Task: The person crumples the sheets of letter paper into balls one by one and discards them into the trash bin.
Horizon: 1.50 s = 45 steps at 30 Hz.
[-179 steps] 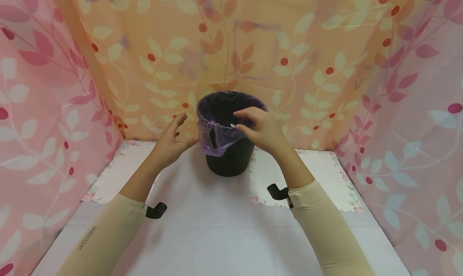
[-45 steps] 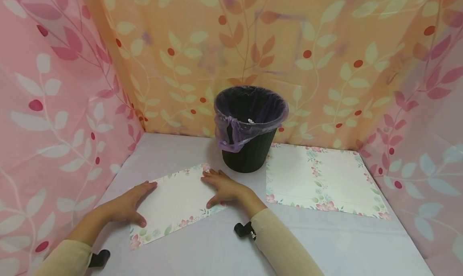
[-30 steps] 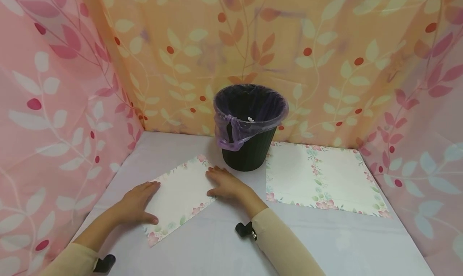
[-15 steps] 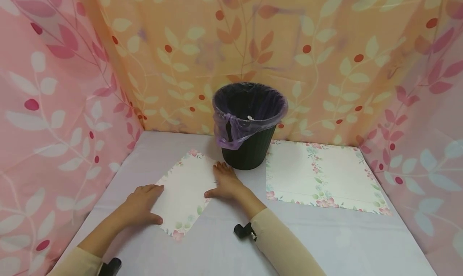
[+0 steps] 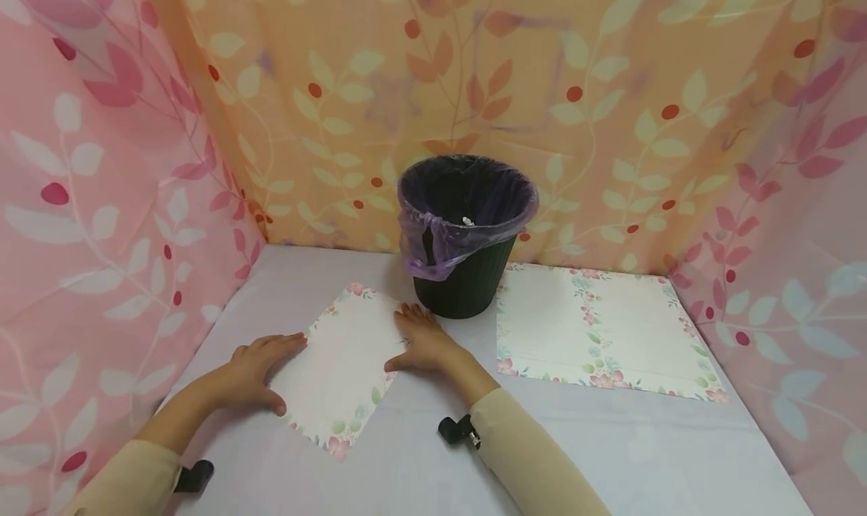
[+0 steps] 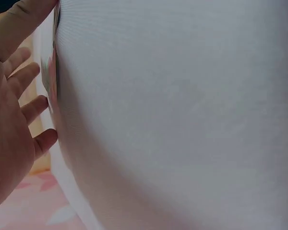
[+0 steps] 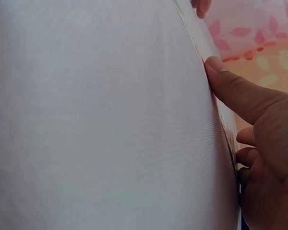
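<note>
Head view: the left hand [image 5: 256, 365] and right hand [image 5: 421, 341] lie flat, fingers spread, on either side of the sheet [image 5: 345, 365], which sits turned on the table [image 5: 420, 463] just in front of the bin [image 5: 467, 268]. To turn it cleanly, press lightly with both palms so it slides without creasing.

Left wrist view: fingers [image 6: 26, 76] lie straight along the sheet's edge.

Right wrist view: the thumb [image 7: 230, 91] presses the edge; other fingers look bent.
</note>
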{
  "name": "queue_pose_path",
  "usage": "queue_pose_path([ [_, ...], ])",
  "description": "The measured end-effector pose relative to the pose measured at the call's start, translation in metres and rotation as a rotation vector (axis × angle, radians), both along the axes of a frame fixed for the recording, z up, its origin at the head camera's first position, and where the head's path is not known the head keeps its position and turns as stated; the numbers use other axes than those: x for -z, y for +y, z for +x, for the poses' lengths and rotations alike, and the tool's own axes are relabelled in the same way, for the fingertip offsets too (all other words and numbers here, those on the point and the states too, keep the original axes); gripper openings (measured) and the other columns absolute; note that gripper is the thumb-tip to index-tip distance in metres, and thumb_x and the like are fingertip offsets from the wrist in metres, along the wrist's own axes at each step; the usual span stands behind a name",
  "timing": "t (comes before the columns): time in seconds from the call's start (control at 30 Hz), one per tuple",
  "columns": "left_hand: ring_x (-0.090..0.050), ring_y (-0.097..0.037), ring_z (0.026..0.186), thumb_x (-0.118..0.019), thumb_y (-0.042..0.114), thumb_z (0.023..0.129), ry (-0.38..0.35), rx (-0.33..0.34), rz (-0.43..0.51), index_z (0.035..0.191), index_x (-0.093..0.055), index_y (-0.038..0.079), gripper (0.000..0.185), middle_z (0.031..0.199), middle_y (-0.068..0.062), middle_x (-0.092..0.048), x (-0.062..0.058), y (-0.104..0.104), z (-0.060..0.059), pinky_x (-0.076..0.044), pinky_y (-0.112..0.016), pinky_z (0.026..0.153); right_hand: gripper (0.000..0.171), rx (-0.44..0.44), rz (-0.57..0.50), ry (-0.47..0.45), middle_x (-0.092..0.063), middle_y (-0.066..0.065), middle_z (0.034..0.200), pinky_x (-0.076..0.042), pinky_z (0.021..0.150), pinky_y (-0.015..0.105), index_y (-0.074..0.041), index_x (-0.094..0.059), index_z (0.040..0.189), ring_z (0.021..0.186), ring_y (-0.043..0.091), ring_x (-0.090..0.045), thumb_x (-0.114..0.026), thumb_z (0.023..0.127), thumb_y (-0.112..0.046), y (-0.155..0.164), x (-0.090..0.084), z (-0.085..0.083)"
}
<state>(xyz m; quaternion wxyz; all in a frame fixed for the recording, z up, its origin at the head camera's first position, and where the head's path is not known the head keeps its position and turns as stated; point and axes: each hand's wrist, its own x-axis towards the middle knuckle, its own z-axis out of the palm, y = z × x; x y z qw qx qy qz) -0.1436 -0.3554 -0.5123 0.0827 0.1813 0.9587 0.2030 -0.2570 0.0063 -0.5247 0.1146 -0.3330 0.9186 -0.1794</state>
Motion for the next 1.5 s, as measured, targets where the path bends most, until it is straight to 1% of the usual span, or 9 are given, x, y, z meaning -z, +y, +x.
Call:
queue_pose_path([
  [0.23,-0.031,-0.046,0.145,-0.091,0.055,0.061,0.013,0.022,-0.055,0.149,-0.055,0.022,0.1,0.161,-0.009,-0.042,-0.007,0.007,-0.005,-0.029,-0.071,0.1,0.109,0.003,-0.025,-0.003,-0.02,0.019,0.169,-0.01,0.127,0.054,-0.008,-0.033,0.16,0.157,0.038,-0.012,-0.083,0.078,-0.059,0.001,-0.004,-0.001],
  [0.33,-0.033,-0.045,0.143,-0.091,0.056,0.063,0.028,0.009,-0.057,0.148,-0.055,0.021,0.098,0.159,-0.009,-0.044,-0.005,0.008,-0.005,-0.031,-0.072,0.1,0.107,-0.012,-0.05,-0.014,-0.022,0.017,0.168,-0.011,0.128,0.053,-0.008,-0.034,0.16,0.157,0.037,-0.014,-0.084,0.079,-0.055,0.001,-0.004,0.0],
  [0.53,-0.045,-0.041,0.136,-0.092,0.052,0.065,0.084,-0.029,-0.018,0.144,-0.058,0.017,0.093,0.147,-0.01,-0.057,0.003,0.01,-0.003,-0.033,-0.068,0.1,0.107,-0.018,-0.113,-0.07,-0.029,0.008,0.168,-0.013,0.129,0.043,-0.013,-0.031,0.162,0.157,0.03,-0.019,-0.087,0.078,-0.047,0.001,0.0,0.002],
  [0.7,-0.051,-0.039,0.13,-0.093,0.049,0.066,0.112,-0.052,0.027,0.139,-0.062,0.016,0.086,0.138,-0.011,-0.063,0.003,0.012,-0.003,-0.033,-0.065,0.101,0.104,0.012,-0.13,-0.057,-0.037,0.004,0.165,-0.024,0.126,0.04,-0.019,-0.031,0.162,0.153,0.027,-0.032,-0.088,0.078,-0.041,0.0,-0.001,0.004],
  [0.83,-0.055,-0.038,0.127,-0.094,0.047,0.066,0.147,-0.049,0.042,0.137,-0.064,0.016,0.083,0.134,-0.011,-0.066,0.002,0.014,-0.004,-0.036,-0.065,0.102,0.099,0.037,-0.157,-0.044,-0.043,0.001,0.161,-0.033,0.121,0.037,-0.021,-0.033,0.162,0.148,0.024,-0.041,-0.088,0.08,-0.034,0.0,-0.005,0.005],
  [1.03,-0.06,-0.038,0.123,-0.094,0.046,0.066,0.162,-0.046,0.073,0.136,-0.065,0.013,0.082,0.131,-0.011,-0.068,-0.003,0.013,-0.003,-0.044,-0.064,0.103,0.096,0.03,-0.223,-0.035,-0.046,0.0,0.159,-0.033,0.121,0.032,-0.017,-0.036,0.16,0.147,0.018,-0.043,-0.088,0.081,-0.027,0.001,-0.011,0.006],
  [1.2,-0.061,-0.037,0.122,-0.095,0.042,0.066,0.196,-0.029,0.12,0.135,-0.066,0.012,0.081,0.13,-0.009,-0.069,-0.008,0.014,0.002,-0.047,-0.06,0.103,0.092,0.033,-0.273,-0.04,-0.048,0.0,0.157,-0.035,0.12,0.033,-0.018,-0.04,0.159,0.146,0.018,-0.044,-0.088,0.081,-0.026,0.005,-0.021,0.011],
  [1.43,-0.062,-0.031,0.12,-0.094,0.046,0.065,0.27,0.009,0.13,0.134,-0.067,0.016,0.08,0.13,-0.003,-0.068,-0.019,0.023,0.014,-0.049,-0.057,0.1,0.085,-0.005,-0.346,-0.021,-0.051,0.003,0.155,-0.038,0.119,0.037,-0.015,-0.044,0.156,0.143,0.019,-0.048,-0.085,0.082,-0.023,0.02,-0.041,0.026],
  [1.5,-0.062,-0.028,0.12,-0.094,0.046,0.065,0.299,0.024,0.13,0.135,-0.066,0.017,0.08,0.13,0.0,-0.068,-0.024,0.027,0.018,-0.049,-0.053,0.099,0.084,0.0,-0.362,-0.022,-0.051,0.001,0.155,-0.038,0.119,0.038,-0.017,-0.044,0.156,0.143,0.018,-0.048,-0.085,0.083,-0.023,0.025,-0.047,0.032],
])
